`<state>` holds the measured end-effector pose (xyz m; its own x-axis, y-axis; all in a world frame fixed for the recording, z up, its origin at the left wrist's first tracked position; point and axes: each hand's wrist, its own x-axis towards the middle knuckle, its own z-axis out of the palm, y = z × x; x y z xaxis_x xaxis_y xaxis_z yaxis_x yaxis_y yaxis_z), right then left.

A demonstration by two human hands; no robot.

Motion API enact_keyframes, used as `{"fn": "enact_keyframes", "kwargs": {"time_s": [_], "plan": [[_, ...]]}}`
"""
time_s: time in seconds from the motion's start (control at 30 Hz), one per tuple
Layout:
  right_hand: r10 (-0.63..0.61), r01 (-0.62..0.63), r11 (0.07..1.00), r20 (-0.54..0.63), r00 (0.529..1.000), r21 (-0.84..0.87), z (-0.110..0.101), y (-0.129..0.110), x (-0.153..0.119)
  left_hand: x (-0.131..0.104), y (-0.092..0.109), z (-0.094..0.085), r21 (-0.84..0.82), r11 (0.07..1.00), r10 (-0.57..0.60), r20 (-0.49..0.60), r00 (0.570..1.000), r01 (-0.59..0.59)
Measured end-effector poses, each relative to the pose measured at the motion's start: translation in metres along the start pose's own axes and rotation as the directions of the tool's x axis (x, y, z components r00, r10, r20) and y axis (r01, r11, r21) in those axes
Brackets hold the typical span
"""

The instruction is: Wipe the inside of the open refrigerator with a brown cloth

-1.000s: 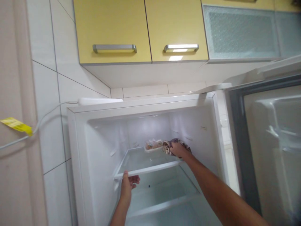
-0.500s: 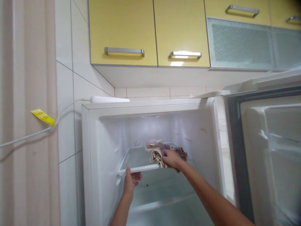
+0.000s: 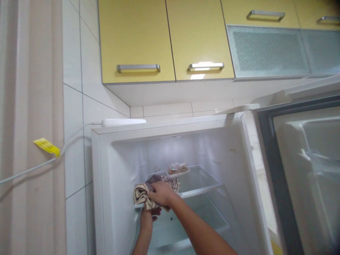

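Observation:
My right hand (image 3: 162, 193) is closed on a folded brown-and-cream patterned cloth (image 3: 145, 194), pressed along the front left of the upper glass shelf (image 3: 200, 191) inside an open refrigerator (image 3: 114, 209). Under that shelf's left front edge is my left hand (image 3: 147, 221), its fingers curled beneath the rim. The cloth covers its thumb and the part of the edge it holds. Farther back on the same shelf sits a small clear pack of food (image 3: 176, 169).
The refrigerator door (image 3: 281, 170) stands open on the right. A lower shelf (image 3: 223, 226) lies below. Yellow cabinets (image 3: 135, 39) hang overhead. On the left, a white cable (image 3: 26, 171) with a yellow tag (image 3: 47, 147) runs to a white box (image 3: 123, 122) atop the refrigerator.
My right hand has slid the cloth leftward along the shelf front, uncovering the right side. The left hand stays at the left edge, now partly behind the cloth. The view has tilted slightly.

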<state>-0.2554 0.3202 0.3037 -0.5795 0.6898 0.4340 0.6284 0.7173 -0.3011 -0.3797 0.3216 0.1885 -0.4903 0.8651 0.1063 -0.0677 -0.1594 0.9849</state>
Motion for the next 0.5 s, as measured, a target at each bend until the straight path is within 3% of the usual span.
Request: {"fn": "enact_keyframes", "kwargs": {"time_s": [0.13,0.3,0.5], "plan": [[0.031,-0.031,1.000,-0.039,0.999,-0.003,-0.014,0.025,-0.022,-0.008,0.008,-0.006,0.067,0.997,0.038,-0.002,0.999,-0.038],[0.166,-0.169,0.985,-0.105,0.981,-0.024,-0.047,0.081,-0.061,-0.017,0.018,-0.006,0.074,0.997,-0.007,0.056,0.998,0.003],[0.365,-0.399,0.913,-0.269,0.891,-0.083,-0.081,0.138,-0.111,-0.020,0.021,-0.003,0.038,0.999,-0.034,0.110,0.993,0.030]]}}
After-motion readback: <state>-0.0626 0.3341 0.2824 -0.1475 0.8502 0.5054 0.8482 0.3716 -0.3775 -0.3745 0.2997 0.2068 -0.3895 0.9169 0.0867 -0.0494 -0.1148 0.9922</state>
